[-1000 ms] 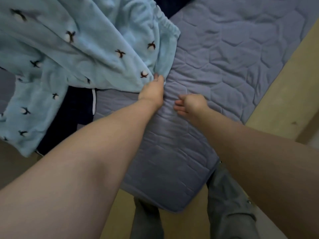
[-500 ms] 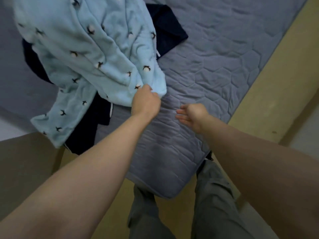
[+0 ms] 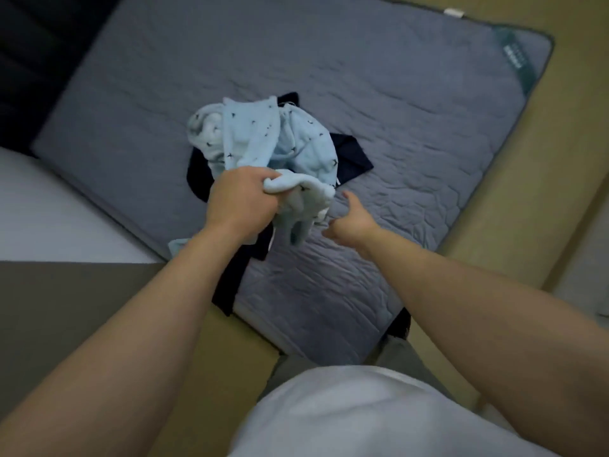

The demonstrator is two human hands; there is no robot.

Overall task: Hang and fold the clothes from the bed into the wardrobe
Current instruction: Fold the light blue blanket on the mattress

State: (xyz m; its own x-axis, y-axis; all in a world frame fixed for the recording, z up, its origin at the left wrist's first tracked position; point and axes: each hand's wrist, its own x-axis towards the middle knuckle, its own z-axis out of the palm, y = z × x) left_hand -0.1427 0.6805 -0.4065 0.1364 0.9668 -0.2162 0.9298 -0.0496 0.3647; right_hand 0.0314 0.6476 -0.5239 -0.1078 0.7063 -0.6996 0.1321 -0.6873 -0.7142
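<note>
A light blue fleece garment (image 3: pixel 260 136) with small dark prints lies bunched on the grey quilted mattress (image 3: pixel 412 127). My left hand (image 3: pixel 242 199) grips a fold of it at its near end, lifted off the mattress. A dark navy garment (image 3: pixel 349 158) lies under the blue one and trails down toward the mattress's near corner. My right hand (image 3: pixel 351 222) hovers just right of the held fold, fingers loosely extended, holding nothing.
The mattress rests on a tan bed frame (image 3: pixel 514 206) that runs along its right and near sides. A white surface (image 3: pixel 43 216) lies to the left and a dark area (image 3: pixel 29 54) at the far left. No wardrobe is in view.
The view has pulled back and up, showing the whole mattress. My left hand has gathered the blue garment's edge into a fist and raised it. My right hand stays close beside it.
</note>
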